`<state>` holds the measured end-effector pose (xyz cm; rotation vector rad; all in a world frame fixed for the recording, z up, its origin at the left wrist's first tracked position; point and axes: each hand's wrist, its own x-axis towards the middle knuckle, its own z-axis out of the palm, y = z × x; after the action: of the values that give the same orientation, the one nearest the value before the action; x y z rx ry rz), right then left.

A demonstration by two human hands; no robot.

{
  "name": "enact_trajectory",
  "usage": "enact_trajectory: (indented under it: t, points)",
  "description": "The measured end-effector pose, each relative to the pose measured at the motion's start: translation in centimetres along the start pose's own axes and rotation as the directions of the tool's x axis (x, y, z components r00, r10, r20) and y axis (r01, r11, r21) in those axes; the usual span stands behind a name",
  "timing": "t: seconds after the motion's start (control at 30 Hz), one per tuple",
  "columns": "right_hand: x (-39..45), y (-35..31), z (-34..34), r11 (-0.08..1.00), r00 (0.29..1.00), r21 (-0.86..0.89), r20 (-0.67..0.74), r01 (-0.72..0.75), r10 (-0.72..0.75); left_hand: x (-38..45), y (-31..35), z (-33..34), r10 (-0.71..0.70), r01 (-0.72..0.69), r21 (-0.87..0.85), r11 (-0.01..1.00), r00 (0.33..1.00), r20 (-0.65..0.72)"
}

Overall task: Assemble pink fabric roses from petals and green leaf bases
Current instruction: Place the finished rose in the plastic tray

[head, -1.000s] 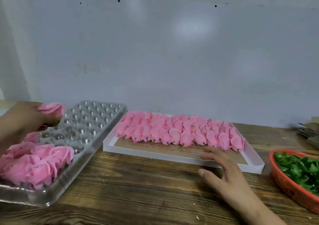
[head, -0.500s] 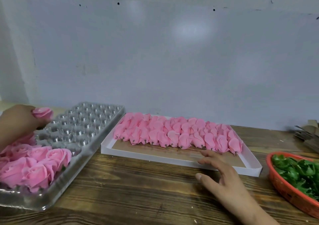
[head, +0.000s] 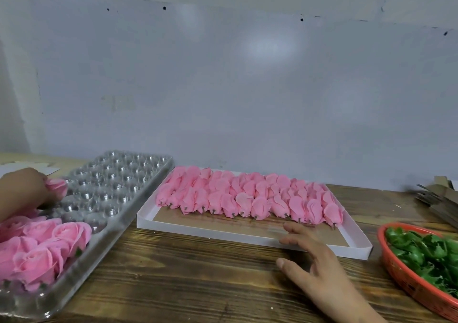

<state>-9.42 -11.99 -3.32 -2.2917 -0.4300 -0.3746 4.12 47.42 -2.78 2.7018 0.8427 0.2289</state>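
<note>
At nine o'clock the left hand (head: pixel 23 190) pinches a finished rose (head: pixel 57 187), seating it in the clear tray (head: pixel 119 186). The right hand (head: pixel 313 264), fingers loosely spread and empty, reaches for the petal buds (head: pixel 247 196) at centre.

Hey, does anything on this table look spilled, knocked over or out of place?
Nothing stands out. The buds lie in tidy rows in the white box, roses sit in the clear tray, leaves stay inside the basket.
</note>
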Motion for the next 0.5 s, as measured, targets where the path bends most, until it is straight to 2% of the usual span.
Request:
enact_trajectory:
  t: [0.23,0.4,0.5]
  points:
    - [0.1,0.1,-0.1,1.0,1.0,-0.004,0.007,0.002,-0.002,1.0,0.5,-0.3,-0.02,0.019,0.14,0.99,1.0,0.004]
    - [0.1,0.0,0.0,1.0,1.0,0.001,0.009,0.012,-0.012,1.5,-0.2,0.2,0.041,-0.003,0.292,0.957,0.991,-0.125]
    - [0.1,-0.1,0.0,1.0,1.0,0.009,0.01,0.009,-0.009,1.4,-0.2,0.8,0.072,-0.022,0.302,0.953,0.985,-0.157]
